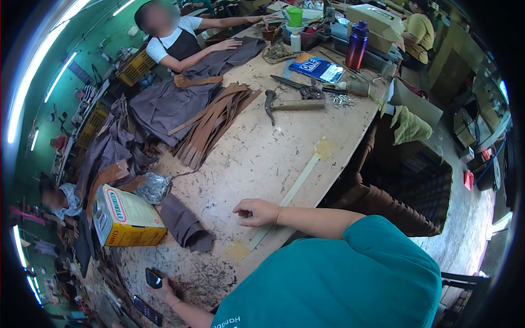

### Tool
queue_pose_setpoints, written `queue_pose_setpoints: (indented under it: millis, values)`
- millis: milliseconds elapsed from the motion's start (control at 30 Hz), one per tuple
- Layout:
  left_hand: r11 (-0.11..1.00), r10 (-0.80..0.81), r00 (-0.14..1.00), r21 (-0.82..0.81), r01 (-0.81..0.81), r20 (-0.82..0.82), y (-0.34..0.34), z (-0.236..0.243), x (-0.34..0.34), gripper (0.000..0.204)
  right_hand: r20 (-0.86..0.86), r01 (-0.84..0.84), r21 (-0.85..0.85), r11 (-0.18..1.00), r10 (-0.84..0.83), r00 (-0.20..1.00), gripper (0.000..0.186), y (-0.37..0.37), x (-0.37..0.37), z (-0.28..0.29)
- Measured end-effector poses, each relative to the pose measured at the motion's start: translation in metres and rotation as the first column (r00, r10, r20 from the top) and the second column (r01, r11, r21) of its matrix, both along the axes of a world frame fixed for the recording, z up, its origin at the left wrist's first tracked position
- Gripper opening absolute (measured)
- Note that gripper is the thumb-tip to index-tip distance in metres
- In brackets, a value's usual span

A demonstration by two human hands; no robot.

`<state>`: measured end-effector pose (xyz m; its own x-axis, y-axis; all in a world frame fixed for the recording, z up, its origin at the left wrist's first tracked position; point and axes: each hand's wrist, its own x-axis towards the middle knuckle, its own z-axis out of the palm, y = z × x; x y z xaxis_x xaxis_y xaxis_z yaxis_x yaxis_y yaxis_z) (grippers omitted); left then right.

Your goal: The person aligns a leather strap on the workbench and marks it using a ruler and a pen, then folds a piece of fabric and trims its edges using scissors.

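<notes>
At the lower left, my left hand [164,292] is closed around a black phone [153,279], just above the worn tabletop. A second dark phone [147,310] lies beside that wrist. My right hand [256,212] rests on the table, its fingers curled in loosely with nothing visible in them. Beside it a pale strip [298,180], taped down at both ends, runs along the table's near edge. Between my hands and the yellow-and-white metal can [131,218] lies a rolled piece of dark purple leather [185,224].
Crumpled clear plastic [153,187], brown leather strips [219,123] and dark leather sheets [169,106] lie beyond. A hammer [295,104], scissors [298,86] and a purple bottle [357,45] sit farther right. A person [178,41] reaches across the far end. A basket [410,186] stands beside the table.
</notes>
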<state>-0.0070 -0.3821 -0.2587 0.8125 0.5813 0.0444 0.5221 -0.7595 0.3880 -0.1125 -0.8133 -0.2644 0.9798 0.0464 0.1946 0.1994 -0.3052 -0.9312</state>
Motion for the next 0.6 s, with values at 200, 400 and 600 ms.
queue_pose_setpoints:
  millis: [200,400,600]
  values:
    - [0.848,-0.18,0.863,-0.371,0.379,0.472,-0.095,0.068,-0.076,0.088,-0.028,-0.346,0.077,0.935,0.349,0.937,0.046,-0.017,-0.006,0.015]
    - [0.247,-0.437,0.675,-0.642,0.726,0.595,-0.34,0.088,-0.1,0.087,0.125,-0.44,0.188,0.878,0.423,0.898,0.081,-0.064,-0.023,0.098]
    - [-0.207,-0.372,0.724,-0.812,0.546,0.581,-0.504,0.085,-0.084,0.099,0.061,0.15,-0.005,0.989,-0.15,0.987,0.077,-0.18,-0.037,0.09]
